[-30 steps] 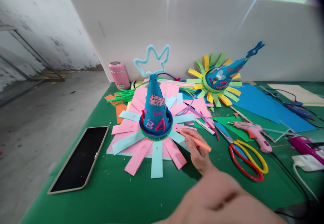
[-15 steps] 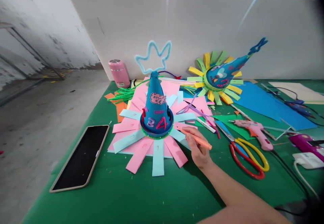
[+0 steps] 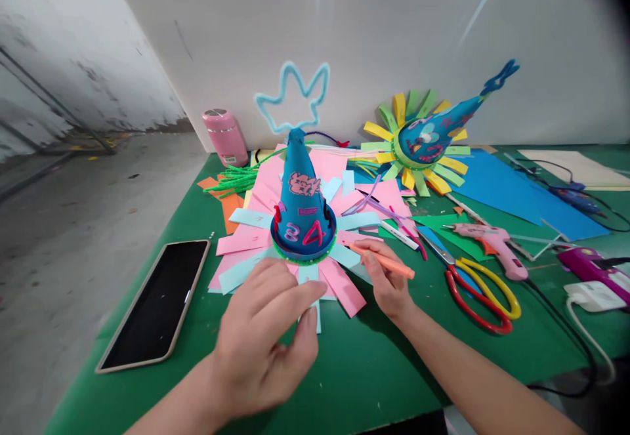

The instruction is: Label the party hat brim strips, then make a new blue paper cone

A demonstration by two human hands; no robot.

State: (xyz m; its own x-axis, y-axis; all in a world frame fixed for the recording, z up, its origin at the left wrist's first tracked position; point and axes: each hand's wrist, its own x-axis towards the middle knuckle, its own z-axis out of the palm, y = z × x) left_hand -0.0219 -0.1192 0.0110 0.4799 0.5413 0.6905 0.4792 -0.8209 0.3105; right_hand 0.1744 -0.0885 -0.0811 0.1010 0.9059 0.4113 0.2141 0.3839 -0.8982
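A blue paper cone hat (image 3: 301,202) with a light-blue pipe-cleaner star (image 3: 291,97) on top stands on a ring of pink and pale-blue paper strips (image 3: 344,287). My right hand (image 3: 388,284) grips an orange pen (image 3: 381,260), its tip at the strips right of the cone's base. My left hand (image 3: 266,340) hovers in front of the cone over the near strips, fingers apart and holding nothing. A second blue cone hat (image 3: 433,136) with yellow and green strips lies tilted at the back.
A dark phone (image 3: 155,304) lies at the left on the green table (image 3: 207,369). A pink bottle (image 3: 225,137) stands by the white wall. Red-and-yellow scissors (image 3: 480,290), a pink glue gun (image 3: 489,243), blue paper (image 3: 512,195) and cables fill the right side.
My left hand has come into view from below and reached up toward the near paper strips. My right hand with the pen has stayed at the cone's base.
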